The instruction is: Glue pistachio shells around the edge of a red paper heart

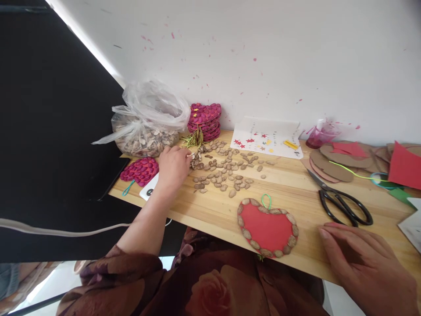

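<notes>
My left hand (174, 166) is at the left of the table, beside a spread of peanut shells (230, 166). Its fingers curl down and a small pale bit shows at the fingertips; what they hold is hidden. In front of me lies a red heart-shaped card (266, 226), edged with a row of shells and topped by a green loop (266, 201). To its right, my right hand (365, 259) lies loosely open at the table edge, thumb apart, holding nothing. Black-handled scissors (345, 204) lie just beyond its fingers.
A clear plastic bag of shells (144, 142) stands at the back left, near a stack of purple shell-covered pieces (204, 120). Another purple piece (140, 171) and a white device (148, 188) sit below. Star-strewn paper (263, 136), a pink-stained cup (319, 135) and cardboard cutouts (332, 169) line the back.
</notes>
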### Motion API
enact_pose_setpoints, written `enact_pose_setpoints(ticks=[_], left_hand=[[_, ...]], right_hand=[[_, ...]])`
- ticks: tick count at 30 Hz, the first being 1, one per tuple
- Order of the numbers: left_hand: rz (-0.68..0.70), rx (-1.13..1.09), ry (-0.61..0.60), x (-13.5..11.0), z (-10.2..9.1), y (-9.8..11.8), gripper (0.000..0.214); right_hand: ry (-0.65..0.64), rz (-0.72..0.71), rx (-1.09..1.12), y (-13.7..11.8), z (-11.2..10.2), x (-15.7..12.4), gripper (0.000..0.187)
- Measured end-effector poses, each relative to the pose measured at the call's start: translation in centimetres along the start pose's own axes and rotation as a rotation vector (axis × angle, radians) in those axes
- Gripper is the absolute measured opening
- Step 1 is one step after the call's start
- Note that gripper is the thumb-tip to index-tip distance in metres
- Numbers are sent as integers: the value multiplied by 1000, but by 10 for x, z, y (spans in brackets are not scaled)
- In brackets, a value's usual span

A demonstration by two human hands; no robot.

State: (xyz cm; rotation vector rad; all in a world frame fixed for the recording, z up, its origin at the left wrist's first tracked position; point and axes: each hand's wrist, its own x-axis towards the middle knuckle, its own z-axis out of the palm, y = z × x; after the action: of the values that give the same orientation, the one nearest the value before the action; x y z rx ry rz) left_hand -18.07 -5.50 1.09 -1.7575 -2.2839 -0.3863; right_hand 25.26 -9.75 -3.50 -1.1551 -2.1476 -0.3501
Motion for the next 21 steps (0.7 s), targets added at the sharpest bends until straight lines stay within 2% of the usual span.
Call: enact_pose_setpoints(ticks=[5,9,12,16,18,21], left_hand=[[104,-55,-48,-2,5,20,22],[161,-76,-113,6,7,32,22],[88,4,-118,20,-3,19,24],[-173,141,-94,40,-25,-17,25],[-285,159,-190,47,-30,-30,21],[-287,143,-300,54,-28,-40,19]], right_hand=[[-1,-8,0,-1,0,1,19],[-10,-2,8,-1,-1,1,21],[-7,7,5,0,0,-2,20],[-29,37,51,4,2,-5,25],[-39,36,78,7,4,-8,24],[-73,47,134,14,7,-14,18]])
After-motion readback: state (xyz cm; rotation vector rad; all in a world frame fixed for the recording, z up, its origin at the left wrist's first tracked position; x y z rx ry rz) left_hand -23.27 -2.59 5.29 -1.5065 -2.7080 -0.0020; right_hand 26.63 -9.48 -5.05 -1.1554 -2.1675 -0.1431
